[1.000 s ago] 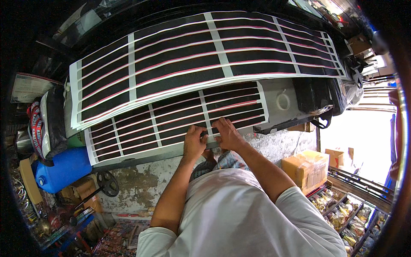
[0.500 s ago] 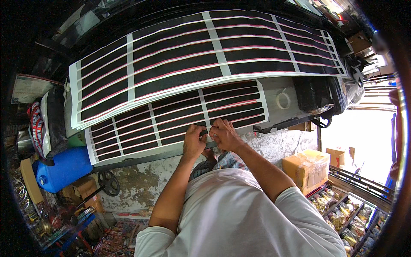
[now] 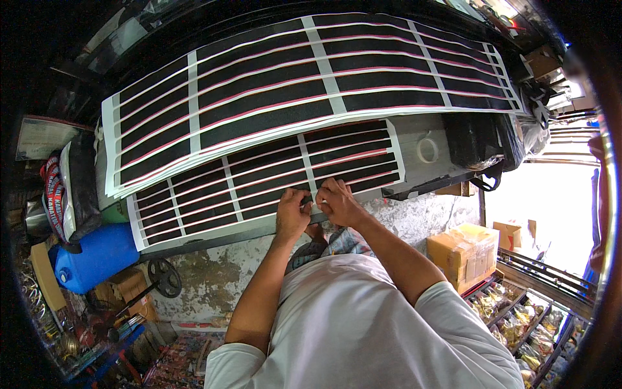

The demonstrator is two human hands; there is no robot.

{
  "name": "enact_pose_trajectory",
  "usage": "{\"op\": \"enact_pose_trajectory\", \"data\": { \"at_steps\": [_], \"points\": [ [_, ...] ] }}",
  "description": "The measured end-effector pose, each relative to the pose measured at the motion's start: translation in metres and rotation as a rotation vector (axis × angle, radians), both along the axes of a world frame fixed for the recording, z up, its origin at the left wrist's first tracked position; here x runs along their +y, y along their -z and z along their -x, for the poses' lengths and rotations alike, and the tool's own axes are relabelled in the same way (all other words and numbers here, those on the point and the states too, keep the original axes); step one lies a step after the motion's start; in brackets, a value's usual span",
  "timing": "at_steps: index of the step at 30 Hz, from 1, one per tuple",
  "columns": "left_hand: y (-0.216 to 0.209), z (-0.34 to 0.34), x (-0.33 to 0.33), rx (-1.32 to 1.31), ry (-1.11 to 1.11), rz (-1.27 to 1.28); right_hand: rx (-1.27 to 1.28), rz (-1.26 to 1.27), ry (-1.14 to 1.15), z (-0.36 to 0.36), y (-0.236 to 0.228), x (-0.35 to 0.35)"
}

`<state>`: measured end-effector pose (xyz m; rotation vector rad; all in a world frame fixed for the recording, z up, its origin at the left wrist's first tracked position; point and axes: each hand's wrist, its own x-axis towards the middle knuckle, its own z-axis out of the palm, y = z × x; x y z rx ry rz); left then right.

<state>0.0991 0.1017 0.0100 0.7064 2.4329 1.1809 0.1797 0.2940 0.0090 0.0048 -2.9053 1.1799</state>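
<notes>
A lower printed sheet (image 3: 269, 183), white with black rectangles and thin red lines, lies on the grey tabletop (image 3: 414, 133). My left hand (image 3: 293, 209) and my right hand (image 3: 337, 201) meet side by side at the near edge of this sheet, near one of its white cross strips. The fingers of both are curled and pinched close together. Whatever is between the fingertips is too small or hidden to make out. Behind my hands, a stack of larger sheets (image 3: 265, 97) with the same pattern overlaps the far part of the lower sheet.
Black-wrapped bundles (image 3: 476, 139) stand at the table's right end. To the left are a blue jerrycan (image 3: 100, 256) and a black handwheel (image 3: 164, 277). A taped cardboard box (image 3: 462, 258) sits at the right, above racks of small bagged items (image 3: 528, 330).
Both hands stay pinched at the same spot on the sheet's edge, with only a slight shift of the fingers. The whole view has moved a little.
</notes>
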Motion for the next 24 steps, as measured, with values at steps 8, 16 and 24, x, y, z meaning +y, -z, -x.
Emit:
{"op": "enact_pose_trajectory", "data": {
  "at_steps": [8, 16, 24],
  "points": [
    [-0.001, 0.001, 0.0, -0.003, -0.022, -0.029, -0.053, -0.013, 0.017, 0.001, 0.001, -0.001],
    [0.005, 0.0, 0.0, -0.002, -0.02, -0.037, -0.039, 0.004, 0.016, 0.001, 0.005, 0.0],
    [-0.003, -0.002, 0.003, -0.072, -0.048, -0.026, 0.009, 0.021, 0.042, 0.001, 0.004, 0.001]
  ]
}}
